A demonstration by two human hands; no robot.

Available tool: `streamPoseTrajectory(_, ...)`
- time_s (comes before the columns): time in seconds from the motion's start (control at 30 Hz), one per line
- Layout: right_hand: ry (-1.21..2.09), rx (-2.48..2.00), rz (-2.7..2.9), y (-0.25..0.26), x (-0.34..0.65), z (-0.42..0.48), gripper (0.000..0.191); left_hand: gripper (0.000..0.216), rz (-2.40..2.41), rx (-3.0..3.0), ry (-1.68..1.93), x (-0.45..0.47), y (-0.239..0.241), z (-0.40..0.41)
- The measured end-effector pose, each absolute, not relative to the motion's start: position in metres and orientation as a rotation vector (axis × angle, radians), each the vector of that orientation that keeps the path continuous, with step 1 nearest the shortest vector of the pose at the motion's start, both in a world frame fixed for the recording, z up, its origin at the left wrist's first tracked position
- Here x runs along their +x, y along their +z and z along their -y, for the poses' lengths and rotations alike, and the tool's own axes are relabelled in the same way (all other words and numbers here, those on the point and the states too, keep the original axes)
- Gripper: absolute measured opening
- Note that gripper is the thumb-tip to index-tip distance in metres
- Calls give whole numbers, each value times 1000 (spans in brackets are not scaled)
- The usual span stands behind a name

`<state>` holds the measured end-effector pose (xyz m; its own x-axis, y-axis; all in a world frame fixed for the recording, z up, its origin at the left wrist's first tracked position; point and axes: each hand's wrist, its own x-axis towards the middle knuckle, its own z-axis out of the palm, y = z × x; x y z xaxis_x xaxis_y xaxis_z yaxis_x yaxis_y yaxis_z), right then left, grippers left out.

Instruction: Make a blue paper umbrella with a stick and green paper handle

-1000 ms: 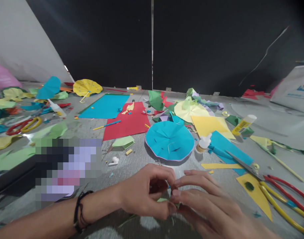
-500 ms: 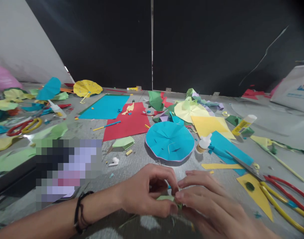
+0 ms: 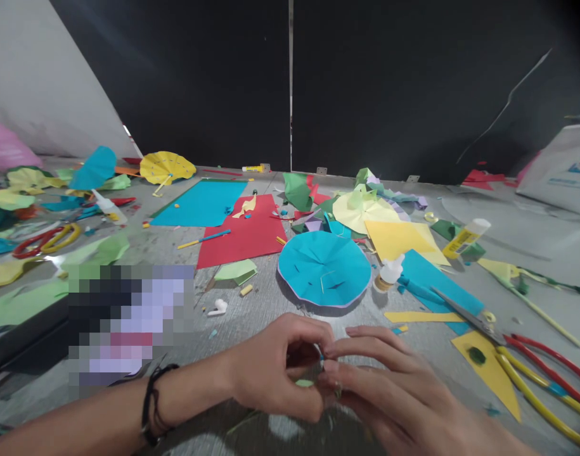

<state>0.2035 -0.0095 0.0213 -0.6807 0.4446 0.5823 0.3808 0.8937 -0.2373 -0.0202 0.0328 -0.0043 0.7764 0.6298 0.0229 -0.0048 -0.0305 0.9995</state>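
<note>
My left hand [image 3: 275, 367] and my right hand [image 3: 389, 386] meet low in the middle of the view, fingertips pinched together on a small green paper piece [image 3: 303, 382] with a tiny blue bit at the fingertips. Most of that piece is hidden between my fingers. A black band circles my left wrist. Just beyond my hands lies a round blue paper umbrella top [image 3: 324, 268] on the grey table [image 3: 251, 304].
Scissors with red and yellow handles [image 3: 518, 354] lie at the right over yellow paper. A small glue bottle [image 3: 388, 272] and a glue stick [image 3: 465, 238] stand past the blue disc. Red [image 3: 244, 237] and blue [image 3: 199, 202] sheets, paper scraps and a yellow paper umbrella [image 3: 166, 166] cover the table.
My right fingers have shifted slightly left and closer over the green piece, so less of it shows. My left hand has hardly moved.
</note>
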Motion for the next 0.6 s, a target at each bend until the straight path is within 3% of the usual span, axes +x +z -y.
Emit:
streamPoseTrajectory(0.37, 118, -637, 2349, 18, 199, 11, 19, 21, -480, 1575, 578, -19, -5, -31)
streamPoseTrajectory(0.6, 276, -561, 2520, 26, 203, 8, 49, 16, -457, 1498, 431, -19, 2, -33)
